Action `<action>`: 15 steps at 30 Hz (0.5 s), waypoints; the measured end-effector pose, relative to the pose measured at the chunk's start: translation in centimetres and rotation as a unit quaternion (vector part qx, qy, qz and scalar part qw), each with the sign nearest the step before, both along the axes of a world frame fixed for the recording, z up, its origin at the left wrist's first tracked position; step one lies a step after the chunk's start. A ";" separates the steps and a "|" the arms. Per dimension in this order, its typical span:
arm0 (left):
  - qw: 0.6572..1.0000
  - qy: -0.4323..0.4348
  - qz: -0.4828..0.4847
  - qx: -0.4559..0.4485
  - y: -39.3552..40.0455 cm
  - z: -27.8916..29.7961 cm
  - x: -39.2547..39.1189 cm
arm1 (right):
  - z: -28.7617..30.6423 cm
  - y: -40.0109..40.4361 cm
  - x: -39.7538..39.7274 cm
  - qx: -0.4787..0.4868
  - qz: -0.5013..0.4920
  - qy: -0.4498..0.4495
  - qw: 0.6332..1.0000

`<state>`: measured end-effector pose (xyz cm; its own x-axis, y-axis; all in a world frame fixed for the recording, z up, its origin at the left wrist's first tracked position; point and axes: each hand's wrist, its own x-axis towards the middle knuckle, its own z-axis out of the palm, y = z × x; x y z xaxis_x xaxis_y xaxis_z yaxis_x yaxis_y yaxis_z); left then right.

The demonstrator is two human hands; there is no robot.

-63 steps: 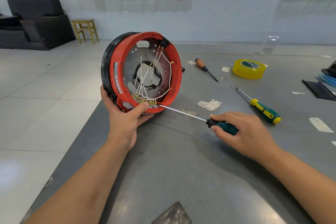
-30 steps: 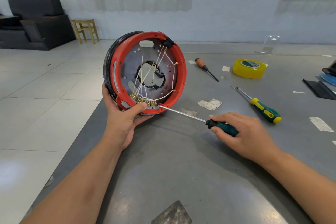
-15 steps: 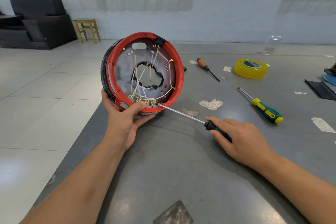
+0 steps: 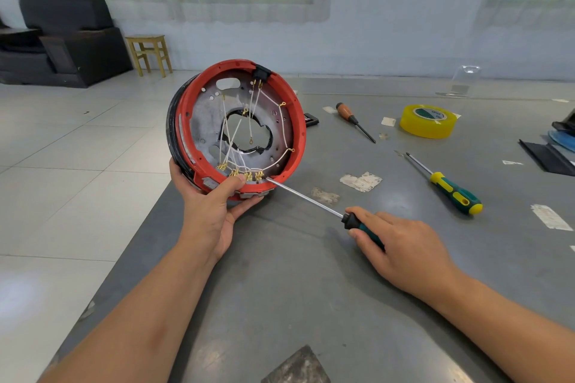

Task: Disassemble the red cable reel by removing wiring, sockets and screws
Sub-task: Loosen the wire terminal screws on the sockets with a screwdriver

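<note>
1. We held the round red plastic cable reel [image 4: 239, 130] on edge at the near left corner of the grey metal table [image 4: 311, 289], its open face tilted toward us.
2. Our left hand [image 4: 211, 211] gripped its lower rim, thumb curled over the brass terminals [image 4: 245, 176].
3. Our right hand [image 4: 401, 249] was closed round the green-handled screwdriver [image 4: 311, 199], tip touching the terminal row.
4. Thin white wires [image 4: 230, 137] crossed the grey inner plate.
5. Bare tabletop lay before us; a yellow tape roll [image 4: 427, 120], a yellow-green screwdriver [image 4: 448, 186] and a wooden-handled screwdriver [image 4: 354, 121] lay well apart to the right.
</note>
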<state>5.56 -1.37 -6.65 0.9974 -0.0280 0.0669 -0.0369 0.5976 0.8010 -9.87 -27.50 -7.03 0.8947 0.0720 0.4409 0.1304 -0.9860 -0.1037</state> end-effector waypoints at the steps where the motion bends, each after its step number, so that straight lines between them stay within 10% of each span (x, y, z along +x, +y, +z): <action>1: 1.000 -0.005 0.001 0.001 0.0 0.0 0.0 | 0.1 -0.1 0.0 0.010 0.002 0.004 1.000; 15: 0.995 -0.082 0.003 0.049 -0.3 -0.2 -0.5 | 0.8 -1.3 -0.2 0.067 0.015 0.023 0.997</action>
